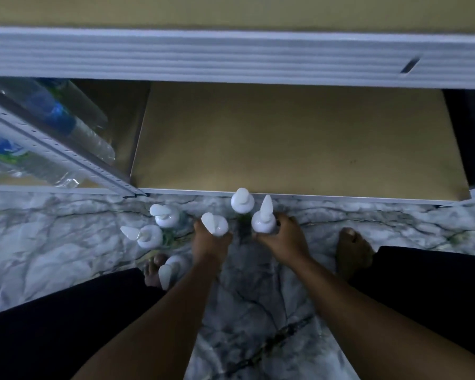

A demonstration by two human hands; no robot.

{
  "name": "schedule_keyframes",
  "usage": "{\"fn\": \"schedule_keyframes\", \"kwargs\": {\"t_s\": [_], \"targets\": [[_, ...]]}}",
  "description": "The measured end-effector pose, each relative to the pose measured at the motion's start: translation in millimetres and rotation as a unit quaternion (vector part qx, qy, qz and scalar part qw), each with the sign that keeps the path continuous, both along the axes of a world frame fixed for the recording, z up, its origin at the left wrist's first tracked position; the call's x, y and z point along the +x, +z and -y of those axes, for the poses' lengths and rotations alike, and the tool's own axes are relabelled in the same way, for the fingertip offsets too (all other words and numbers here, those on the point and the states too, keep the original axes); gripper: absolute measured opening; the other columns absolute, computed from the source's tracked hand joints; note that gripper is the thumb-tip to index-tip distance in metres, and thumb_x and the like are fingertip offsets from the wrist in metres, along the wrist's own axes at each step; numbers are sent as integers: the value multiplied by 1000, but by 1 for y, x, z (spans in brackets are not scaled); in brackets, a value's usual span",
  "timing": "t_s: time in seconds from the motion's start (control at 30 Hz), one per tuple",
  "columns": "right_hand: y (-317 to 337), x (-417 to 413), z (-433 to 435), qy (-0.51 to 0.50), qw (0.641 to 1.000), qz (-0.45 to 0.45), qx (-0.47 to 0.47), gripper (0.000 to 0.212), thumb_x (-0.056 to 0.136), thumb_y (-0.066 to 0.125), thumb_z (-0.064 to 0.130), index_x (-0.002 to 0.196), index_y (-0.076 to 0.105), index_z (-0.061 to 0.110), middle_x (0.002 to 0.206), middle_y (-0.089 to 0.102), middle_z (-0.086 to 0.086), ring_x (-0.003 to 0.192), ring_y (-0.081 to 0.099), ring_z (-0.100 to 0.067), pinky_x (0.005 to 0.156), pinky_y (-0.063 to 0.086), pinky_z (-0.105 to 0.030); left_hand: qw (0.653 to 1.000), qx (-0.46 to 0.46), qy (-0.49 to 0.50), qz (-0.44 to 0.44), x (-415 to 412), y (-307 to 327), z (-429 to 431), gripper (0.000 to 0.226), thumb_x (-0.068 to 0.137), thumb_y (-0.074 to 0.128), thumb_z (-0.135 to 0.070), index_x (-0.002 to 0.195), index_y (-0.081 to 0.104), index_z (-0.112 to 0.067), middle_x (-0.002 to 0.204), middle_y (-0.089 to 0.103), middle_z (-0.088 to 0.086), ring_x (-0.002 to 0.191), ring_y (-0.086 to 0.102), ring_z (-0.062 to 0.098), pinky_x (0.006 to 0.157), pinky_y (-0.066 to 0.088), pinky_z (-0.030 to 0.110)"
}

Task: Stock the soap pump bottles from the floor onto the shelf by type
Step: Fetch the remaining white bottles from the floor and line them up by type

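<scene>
Left hand [210,242] curls round the neck of one white-pumped bottle [215,224] while the right hand [283,239] grasps a second bottle [263,219], both low over the marble floor [66,242] in front of the shelf [285,138], seen from the head camera. Whether either bottle has left the floor cannot be told from this steep angle. A third bottle [242,201] stands just short of the shelf's front lip, beyond and between the two hands, and a cluster [148,237] of three more waits to the left, one of them beside a bare foot [154,270]. The brown bottom board appears bare where it shows; wrapped water bottles [52,119] fill the bay to the left. By the look of it, this is the pick-up step with stocking barely begun. The next move likely calls for lifting both bottles clear of their neighbours, carrying them forward over the lip and standing them upright on the board. The bodies are hidden beneath the pumps, so their types cannot be read here and need checking before they are grouped.
</scene>
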State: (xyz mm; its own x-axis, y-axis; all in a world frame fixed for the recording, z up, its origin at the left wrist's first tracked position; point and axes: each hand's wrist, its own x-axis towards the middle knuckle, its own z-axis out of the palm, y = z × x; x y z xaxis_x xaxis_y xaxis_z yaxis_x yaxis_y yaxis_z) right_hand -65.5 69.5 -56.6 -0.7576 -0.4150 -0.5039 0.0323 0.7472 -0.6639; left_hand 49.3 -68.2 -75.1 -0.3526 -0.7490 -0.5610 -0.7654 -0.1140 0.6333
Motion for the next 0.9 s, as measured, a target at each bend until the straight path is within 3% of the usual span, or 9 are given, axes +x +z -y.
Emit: {"fn": "schedule_keyframes", "kwargs": {"t_s": [0.13,0.27,0.4,0.5,0.63,0.73,0.83,0.9], "targets": [[26,-2,-24,-23,1000,11,-11,75,47,69,66,111,66,27,103,68,2,89,67,-14,74,54,-30,998,39,-10,-40,7,34,-9,61,61,86,-34,109,52,-16,101,67,6,87,63,21,77,56,38],[75,-8,-41,-21,1000,-7,-18,45,66,83,35,104,64,21,96,69,4,89,66,-16,63,46,-22,995,38,-67,-65,10,84,-12,51,72,88,-21,105,49,-13,93,60,-2,78,58,10,59,45,22],[133,-8,-47,11,999,-24,-46,41,68,84,27,102,62,20,97,67,3,88,64,-18,71,49,-31,986,33,-112,-117,11,149,-9,72,54,90,-33,112,52,-15,106,66,4,97,66,20,84,58,40],[185,-8,-48,64,995,-33,-68,50,64,84,36,106,61,22,101,67,5,90,64,-15,77,51,-32,974,13,-162,-155,11,201,1,82,46,88,-40,117,54,-15,110,68,8,98,68,20,87,59,44],[261,-8,-47,106,987,-35,-115,54,64,84,40,112,63,24,105,71,5,95,68,-12,85,55,-35,953,-27,-215,-213,16,282,13,57,58,87,-29,106,60,-18,102,70,5,91,70,16,83,61,40],[314,-7,-45,97,979,-58,-167,66,50,80,50,106,61,22,106,71,-1,98,69,-20,88,55,-44,942,-36,-198,-267,23,336,20,45,73,86,-18,108,57,-18,106,69,7,92,69,15,80,60,35],[360,-4,-44,94,967,-34,-235,60,60,85,41,110,60,21,108,71,-1,100,70,-16,94,56,-41,928,-16,-171,-330,29,381,20,58,63,88,-35,112,59,-24,110,71,6,98,72,19,86,59,38],[386,0,-45,96,952,-6,-292,50,74,85,25,115,59,16,108,71,-3,95,71,-13,86,57,-32,914,1,-147,-377,32,404,14,70,54,85,-49,116,62,-29,111,74,4,100,73,22,92,57,47]]}}
